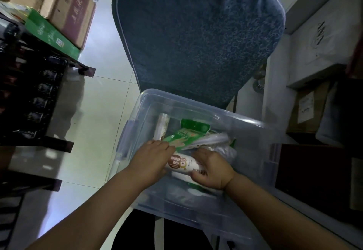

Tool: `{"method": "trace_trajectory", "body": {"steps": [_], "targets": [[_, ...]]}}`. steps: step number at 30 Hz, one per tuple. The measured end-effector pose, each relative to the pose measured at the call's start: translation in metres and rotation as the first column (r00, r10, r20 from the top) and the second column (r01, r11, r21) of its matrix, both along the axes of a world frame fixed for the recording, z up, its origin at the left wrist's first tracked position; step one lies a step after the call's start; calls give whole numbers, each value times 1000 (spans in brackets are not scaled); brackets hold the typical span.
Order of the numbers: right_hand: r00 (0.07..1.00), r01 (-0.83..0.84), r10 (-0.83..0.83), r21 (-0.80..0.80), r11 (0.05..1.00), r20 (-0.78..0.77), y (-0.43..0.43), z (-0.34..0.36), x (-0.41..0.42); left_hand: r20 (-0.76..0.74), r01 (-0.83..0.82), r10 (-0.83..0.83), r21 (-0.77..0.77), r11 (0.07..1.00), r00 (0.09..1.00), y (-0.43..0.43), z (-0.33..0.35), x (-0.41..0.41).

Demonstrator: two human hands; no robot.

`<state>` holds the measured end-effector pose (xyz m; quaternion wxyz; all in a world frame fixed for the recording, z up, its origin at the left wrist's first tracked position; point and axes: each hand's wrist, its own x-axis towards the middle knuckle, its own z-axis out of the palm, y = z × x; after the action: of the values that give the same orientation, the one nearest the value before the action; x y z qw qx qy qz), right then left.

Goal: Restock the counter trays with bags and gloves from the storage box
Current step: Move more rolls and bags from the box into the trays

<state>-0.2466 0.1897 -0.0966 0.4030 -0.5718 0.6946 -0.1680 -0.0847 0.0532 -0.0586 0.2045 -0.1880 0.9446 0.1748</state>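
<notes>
White roll (pixel 183 164) w/ brown label lies inside the clear box (pixel 149 100), near its front, btwn both hands. Right hand (pixel 213 171) grasps the roll's right end: fingers (pixel 199 153) curled over the top, thumb on the near side. Left hand (pixel 151 159) covers the roll's left end, back of hand up. Its fingertips reach the edge of a green packet (pixel 184 134) & are blurred, so can't tell if they grasp anything.

Green packet lies just behind the roll, tilted. A second roll (pixel 162 127) lies at its left, toward the box's far-left corner. A crumpled clear bag (pixel 227 151) sits just right of the right hand. More white & green packs lie under the roll but are too hidden to make out.

Box is open-topped & rests on a blue chair (pixel 196 33), whose back rises beyond it. Pale tiled floor (pixel 102 112) to the left, w/ a dark rack (pixel 33 96) & cardboard cartons (pixel 64 8) stacked on top of it. Another carton (pixel 308 108) stands at right.
</notes>
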Motion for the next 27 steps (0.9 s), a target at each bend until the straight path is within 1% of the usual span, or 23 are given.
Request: {"method": "trace_trajectory", "body": {"steps": [1,2,3,4,5,6,7,8,10,12,14,15,17,19,21,23,25,27], "targets": [[999,30,-31,-20,999,-35,0,-5,-3,37,-18,18,-19,1000,999,-3,5,-2],[991,109,-111,-32,994,-80,1,-14,-8,65,-37,40,-51,998,997,-7,7,-3],[961,228,-232,-42,973,-152,2,-23,-13,86,-60,67,-89,994,994,-12,10,-2],[903,354,-357,-58,933,-239,4,-32,-19,96,-82,95,-134,988,991,-17,11,0],[841,452,-443,-47,891,-311,5,-40,-27,105,-105,124,-173,979,987,-22,12,4],[798,514,-483,-11,858,-361,5,-49,-34,117,-125,150,-204,971,982,-27,12,8],[786,528,-468,43,848,-404,4,-55,-39,131,-143,176,-228,963,976,-31,11,12],[802,487,-416,65,871,-429,4,-63,-42,135,-158,196,-252,955,971,-34,10,17],[859,340,-260,111,934,-442,6,-89,-47,134,-191,234,-273,943,963,-37,8,24],[881,226,-134,154,962,-453,5,-109,-49,130,-230,271,-267,936,954,-38,4,29],[869,168,-23,249,954,-495,5,-117,-51,123,-260,298,-253,932,947,-36,1,31],[844,155,31,300,941,-535,6,-119,-52,117,-271,306,-246,931,945,-35,0,32],[806,163,102,383,909,-584,8,-118,-54,106,-294,323,-226,929,940,-32,0,31],[804,209,92,424,881,-587,14,-115,-53,76,-310,333,-218,926,940,-31,2,30],[828,287,7,436,853,-560,25,-108,-51,58,-307,325,-214,928,944,-30,7,28],[865,355,-105,452,818,-491,41,-93,-43,39,-300,314,-205,932,949,-29,16,27],[874,431,-212,498,753,-437,57,-71,-33,9,-293,300,-190,937,954,-27,27,26],[871,455,-240,517,725,-429,70,-49,-25,-33,-296,295,-176,939,955,-27,40,26]]}}
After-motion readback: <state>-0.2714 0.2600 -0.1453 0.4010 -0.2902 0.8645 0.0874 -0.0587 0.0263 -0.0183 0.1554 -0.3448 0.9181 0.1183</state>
